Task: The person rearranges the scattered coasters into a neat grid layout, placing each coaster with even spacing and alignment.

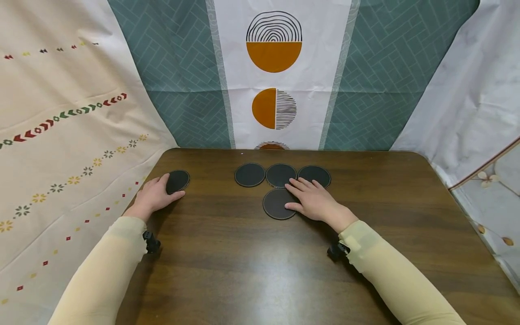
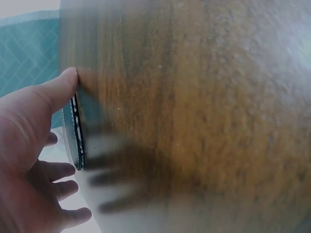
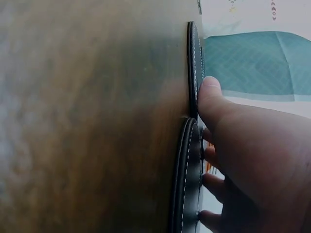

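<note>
Several round black coasters with pale stitched rims lie flat on the brown table [image 1: 227, 243]. Three form a back row: a left coaster [image 1: 249, 174], a middle coaster [image 1: 279, 174] and a right coaster [image 1: 314, 173]. A front coaster [image 1: 277, 203] sits just before the middle one. My right hand [image 1: 314, 201] spreads over this group, its thumb [image 3: 210, 92] against a coaster edge in the right wrist view. Far to the left, my left hand [image 1: 153, 194] is beside another coaster [image 1: 178, 180]. Its fingers are spread and its thumb [image 2: 65, 85] is at the coaster's rim.
Behind the table hangs a green and white cloth [image 1: 276, 79] with orange half circles. A cream patterned cloth [image 1: 73, 149] borders the left edge, and a pale cloth [image 1: 471, 104] the right. Both wrists carry a small black camera [image 1: 151, 242].
</note>
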`<state>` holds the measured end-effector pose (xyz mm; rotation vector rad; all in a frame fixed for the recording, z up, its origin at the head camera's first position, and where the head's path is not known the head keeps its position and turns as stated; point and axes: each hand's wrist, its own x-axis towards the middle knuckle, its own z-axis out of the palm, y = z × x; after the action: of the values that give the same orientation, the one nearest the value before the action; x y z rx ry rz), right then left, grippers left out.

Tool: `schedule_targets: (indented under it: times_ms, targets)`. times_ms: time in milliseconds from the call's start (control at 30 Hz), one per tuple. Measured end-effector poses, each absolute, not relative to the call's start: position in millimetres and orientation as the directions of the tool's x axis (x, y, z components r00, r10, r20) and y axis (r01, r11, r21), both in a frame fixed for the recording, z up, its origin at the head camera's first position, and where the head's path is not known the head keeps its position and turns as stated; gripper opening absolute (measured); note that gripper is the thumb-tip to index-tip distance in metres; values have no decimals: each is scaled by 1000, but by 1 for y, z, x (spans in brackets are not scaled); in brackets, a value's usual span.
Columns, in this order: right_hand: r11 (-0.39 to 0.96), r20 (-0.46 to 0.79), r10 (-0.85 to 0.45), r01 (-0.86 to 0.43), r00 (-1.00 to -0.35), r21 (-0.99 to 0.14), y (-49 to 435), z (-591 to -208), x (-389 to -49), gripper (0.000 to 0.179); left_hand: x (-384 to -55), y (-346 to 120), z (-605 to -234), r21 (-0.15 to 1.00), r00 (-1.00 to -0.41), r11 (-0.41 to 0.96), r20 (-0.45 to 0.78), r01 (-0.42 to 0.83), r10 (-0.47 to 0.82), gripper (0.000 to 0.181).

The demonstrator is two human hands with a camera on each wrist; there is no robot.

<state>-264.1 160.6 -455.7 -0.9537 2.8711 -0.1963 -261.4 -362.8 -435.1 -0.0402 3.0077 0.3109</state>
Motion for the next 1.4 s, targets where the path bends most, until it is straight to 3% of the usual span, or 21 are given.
schedule_targets:
  times_ms: [733, 1400]
  targets:
    - [800, -94, -591, -566, -801, -202, 158, -455, -266, 77, -270, -362, -439, 212, -986, 973, -155, -90, -58, 104]
    - [793, -76, -592, -562, -803, -234, 161, -456, -266, 76, -266, -342, -430, 191, -999, 981, -44, -26, -18, 101]
